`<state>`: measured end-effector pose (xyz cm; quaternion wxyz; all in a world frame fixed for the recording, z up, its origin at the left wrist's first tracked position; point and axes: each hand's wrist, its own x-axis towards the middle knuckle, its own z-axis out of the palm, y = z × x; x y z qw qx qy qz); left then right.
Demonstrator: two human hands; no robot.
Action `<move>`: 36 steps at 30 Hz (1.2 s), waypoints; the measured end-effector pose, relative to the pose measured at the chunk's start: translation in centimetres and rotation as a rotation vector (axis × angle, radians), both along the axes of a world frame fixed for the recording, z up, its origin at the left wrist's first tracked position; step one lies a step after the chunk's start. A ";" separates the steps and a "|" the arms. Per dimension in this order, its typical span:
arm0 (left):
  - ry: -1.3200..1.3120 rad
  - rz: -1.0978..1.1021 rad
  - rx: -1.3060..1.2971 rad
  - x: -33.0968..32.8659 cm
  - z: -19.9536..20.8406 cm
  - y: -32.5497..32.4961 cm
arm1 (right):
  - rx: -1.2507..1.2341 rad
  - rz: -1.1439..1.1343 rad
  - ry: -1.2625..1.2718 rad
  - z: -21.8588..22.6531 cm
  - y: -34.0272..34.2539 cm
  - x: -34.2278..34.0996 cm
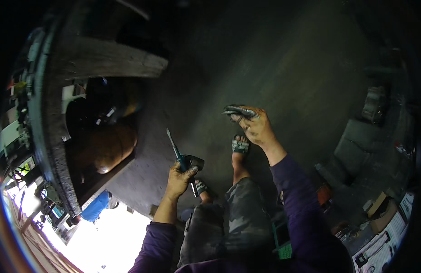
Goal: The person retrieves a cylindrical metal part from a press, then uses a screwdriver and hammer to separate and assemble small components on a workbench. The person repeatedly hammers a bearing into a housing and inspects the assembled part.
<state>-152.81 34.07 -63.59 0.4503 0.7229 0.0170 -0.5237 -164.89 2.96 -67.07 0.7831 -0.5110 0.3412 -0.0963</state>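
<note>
My left hand [177, 183] is closed around a screwdriver [180, 157] with a teal grip. Its pale metal tip points up and away, and a bright metal rod shows below the fist. A dark, rounded piece [194, 162] sits against the same hand's thumb and fingers; its kind is unclear. Higher and to the right, my right hand [251, 123] is held out over the floor, its blackened fingers bent together and pointing left. A dark, shiny edge [233, 110] shows along them, but I cannot make out what it belongs to.
A workbench [60, 136] with a heavy frame stands on my left, an orange-brown cylinder [112, 148] beneath it. Below me are my sandalled feet [240, 144] on the dark floor [301, 91]. At right lie a grey box [356, 143], cardboard [384, 214] and a green crate [284, 251].
</note>
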 end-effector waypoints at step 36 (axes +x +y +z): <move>-0.439 0.425 -0.742 31.7 39.0 -9.3 | -0.168 0.179 -0.542 44.4 -5.4 30.5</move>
